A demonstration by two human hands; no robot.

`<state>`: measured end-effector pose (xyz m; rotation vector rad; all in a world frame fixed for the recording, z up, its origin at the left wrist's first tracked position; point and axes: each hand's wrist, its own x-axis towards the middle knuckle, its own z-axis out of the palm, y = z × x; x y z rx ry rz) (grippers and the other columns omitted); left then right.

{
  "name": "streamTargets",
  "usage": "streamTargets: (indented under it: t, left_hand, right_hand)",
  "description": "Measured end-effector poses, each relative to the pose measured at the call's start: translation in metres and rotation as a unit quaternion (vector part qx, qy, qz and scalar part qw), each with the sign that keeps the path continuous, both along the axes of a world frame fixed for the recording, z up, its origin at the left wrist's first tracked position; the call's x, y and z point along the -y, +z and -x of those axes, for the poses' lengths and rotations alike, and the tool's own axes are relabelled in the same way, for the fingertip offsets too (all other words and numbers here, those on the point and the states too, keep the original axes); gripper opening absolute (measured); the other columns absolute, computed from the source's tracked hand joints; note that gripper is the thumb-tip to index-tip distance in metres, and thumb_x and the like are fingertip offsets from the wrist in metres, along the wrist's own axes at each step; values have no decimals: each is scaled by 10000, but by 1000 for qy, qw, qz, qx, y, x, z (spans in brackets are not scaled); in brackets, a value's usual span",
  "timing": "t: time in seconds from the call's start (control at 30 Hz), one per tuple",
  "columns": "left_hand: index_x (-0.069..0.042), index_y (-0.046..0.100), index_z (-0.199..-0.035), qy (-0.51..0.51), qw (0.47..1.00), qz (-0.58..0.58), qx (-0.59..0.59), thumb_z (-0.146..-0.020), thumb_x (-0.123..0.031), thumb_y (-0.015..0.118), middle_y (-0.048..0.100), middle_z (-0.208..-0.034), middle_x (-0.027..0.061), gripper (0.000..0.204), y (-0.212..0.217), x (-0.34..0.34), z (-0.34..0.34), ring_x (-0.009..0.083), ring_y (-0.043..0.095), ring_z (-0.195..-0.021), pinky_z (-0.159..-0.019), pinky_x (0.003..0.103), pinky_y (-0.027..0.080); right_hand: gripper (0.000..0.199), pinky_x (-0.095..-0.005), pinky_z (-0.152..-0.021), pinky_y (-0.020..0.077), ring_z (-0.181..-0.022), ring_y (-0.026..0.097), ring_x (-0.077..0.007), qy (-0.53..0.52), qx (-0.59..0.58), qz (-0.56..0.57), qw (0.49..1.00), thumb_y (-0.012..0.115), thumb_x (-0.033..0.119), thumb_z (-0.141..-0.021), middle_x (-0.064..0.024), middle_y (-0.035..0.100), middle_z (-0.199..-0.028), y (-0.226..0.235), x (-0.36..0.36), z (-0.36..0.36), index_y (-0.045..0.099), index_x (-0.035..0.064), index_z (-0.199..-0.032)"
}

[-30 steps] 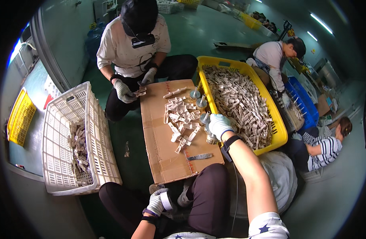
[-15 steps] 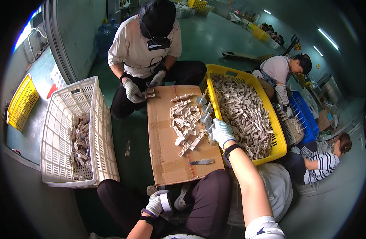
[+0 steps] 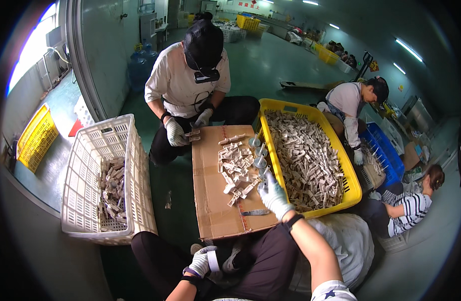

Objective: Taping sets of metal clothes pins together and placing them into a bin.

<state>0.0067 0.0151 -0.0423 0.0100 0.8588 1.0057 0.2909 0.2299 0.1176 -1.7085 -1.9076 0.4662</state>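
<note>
Jars (image 3: 260,162) line the edge of the board (image 3: 210,193) by the yellow crate (image 3: 334,207), so your right hand (image 3: 275,194), fingers curled near them, grip unclear, could knock one over, while your left hand (image 3: 201,262) grasps the white roll (image 3: 213,261) between your knees.

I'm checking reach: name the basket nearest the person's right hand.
The yellow basket heaped with pale pieces, just right of the cardboard; the white basket, blue basket and far-left yellow basket sit farther from the right hand.
</note>
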Motion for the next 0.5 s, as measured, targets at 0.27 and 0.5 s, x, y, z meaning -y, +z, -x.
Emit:
streamTargets:
  t: [0.27,0.5]
  left_hand:
    - [-62,699,-947,-22,988,-35,-147,-828,7,647,679,-792,42,147,24,8,-8,164,638,-636,-563,285,530]
    - [-39,688,-963,-31,980,-79,-181,-841,-4,620,687,-827,69,144,9,13,-1,201,658,-675,-611,317,558]
  right_hand:
    - [429,-471,-924,451,-1045,563,-377,36,-1,-29,999,624,154,-772,-200,586,-1122,-76,130,52,542,66,-1184]
    - [393,-502,-913,410,-1117,488,-366,-43,148,-93,984,662,201,-729,-168,460,-1279,-63,95,51,612,161,-1116]
